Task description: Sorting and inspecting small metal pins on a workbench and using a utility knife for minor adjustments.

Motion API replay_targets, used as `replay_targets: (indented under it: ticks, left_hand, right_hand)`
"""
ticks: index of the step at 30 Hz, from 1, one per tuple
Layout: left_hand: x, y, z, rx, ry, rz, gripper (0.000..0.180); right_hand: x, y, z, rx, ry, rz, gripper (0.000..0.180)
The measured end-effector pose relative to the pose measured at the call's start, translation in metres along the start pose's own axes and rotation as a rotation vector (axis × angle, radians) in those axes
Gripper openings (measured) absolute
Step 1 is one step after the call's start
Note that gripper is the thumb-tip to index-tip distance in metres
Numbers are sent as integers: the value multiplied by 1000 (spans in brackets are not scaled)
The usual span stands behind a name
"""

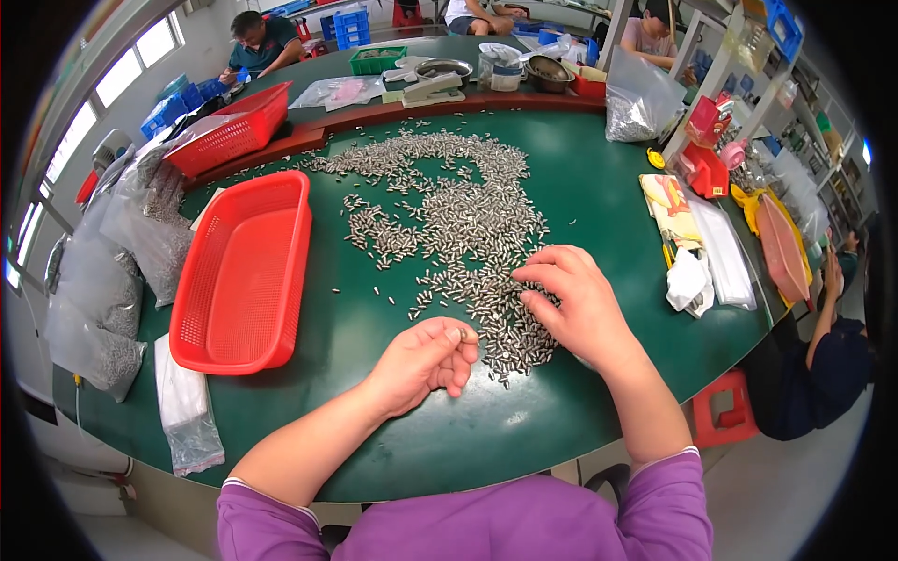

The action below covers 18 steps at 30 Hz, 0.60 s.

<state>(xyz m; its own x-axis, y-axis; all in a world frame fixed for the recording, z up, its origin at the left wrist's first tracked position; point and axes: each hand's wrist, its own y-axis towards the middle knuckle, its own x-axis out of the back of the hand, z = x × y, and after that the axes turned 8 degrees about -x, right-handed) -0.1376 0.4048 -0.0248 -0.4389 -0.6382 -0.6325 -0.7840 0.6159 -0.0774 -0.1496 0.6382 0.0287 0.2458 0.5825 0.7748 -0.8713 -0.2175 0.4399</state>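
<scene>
I see the left hand [421, 363] nearest me on the feed, thumb pressed to its curled index finger; whether it pinches a piece, I can't tell from here. My right hand [582, 304] is at the heap's right edge, thumb and fingers spread. The small metal pieces [472, 220] sprawl over the green table [421, 467], right of a red basket [248, 280]. Farther off runs a reddish ledge [393, 114].

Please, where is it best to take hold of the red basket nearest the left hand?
Probably by the basket's long right rim, coming from the right with the left hand: this raised edge faces that hand and lies uncovered.
</scene>
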Motion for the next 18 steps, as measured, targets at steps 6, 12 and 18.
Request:
replay_targets:
  ticks: [6, 12, 18]
  left_hand:
    - [0, 1, -1, -32, 36, -42, 14]
    - [-2, 3, 0, -119, 24, -87, 11]
    - [-2, 2, -2, -122, -42, -105, 18]
  right_hand:
    - [3, -1, -2, -35, -24, 45, 18]
    - [-2, -3, -5, -32, 36, 201, 13]
    - [-20, -5, -5, 59, 40, 205, 15]
